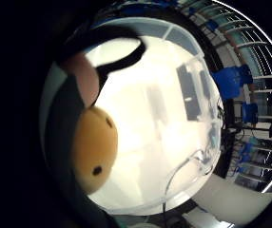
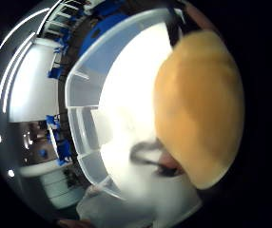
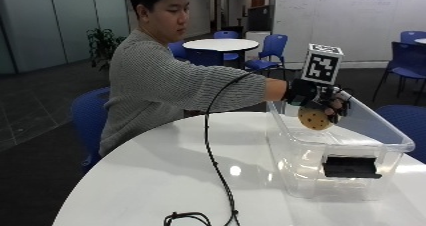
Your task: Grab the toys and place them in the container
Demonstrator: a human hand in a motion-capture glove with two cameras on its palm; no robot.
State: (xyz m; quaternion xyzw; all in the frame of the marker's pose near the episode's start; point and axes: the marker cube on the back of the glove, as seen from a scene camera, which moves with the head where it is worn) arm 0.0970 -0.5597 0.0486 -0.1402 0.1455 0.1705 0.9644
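— Cookie-shaped toy point(image 3: 315, 118), round, tan and dotted with dark chips: where is it?

— In the gloved right hand point(image 3: 318, 102). The fingers point(image 3: 339, 106) curl round its edge and it hangs just under the palm, face turned outward. Hand and toy are held up over the open top of the clear plastic container point(image 3: 373, 136), above its rim and apart from it.

— Anything already lying under the hand, inside the container?

— From the outside view, the inside looks bare, though the walls reflect a lot. The palm views look straight down into it: the little-finger side shows the pale floor of the container point(image 1: 150, 128) spreading out beyond the toy point(image 1: 94, 148), and the thumb side shows the ribbed translucent wall point(image 2: 86, 123) beside the toy point(image 2: 200, 109), which fills much of that view.

— And what carries the container?

— A round white surface point(image 3: 146, 181). The container stands on it below the hand, with a black latch handle point(image 3: 351, 166) on the end wall nearer the camera. A black cable point(image 3: 213, 156) runs from the wrist down across the surface to a small coil near its edge.

— The person?

— Seated behind the surface in a grey knitted sweater point(image 3: 153, 86), on a blue chair point(image 3: 85, 121), the right arm stretched out level toward the container. The other hand is out of sight.
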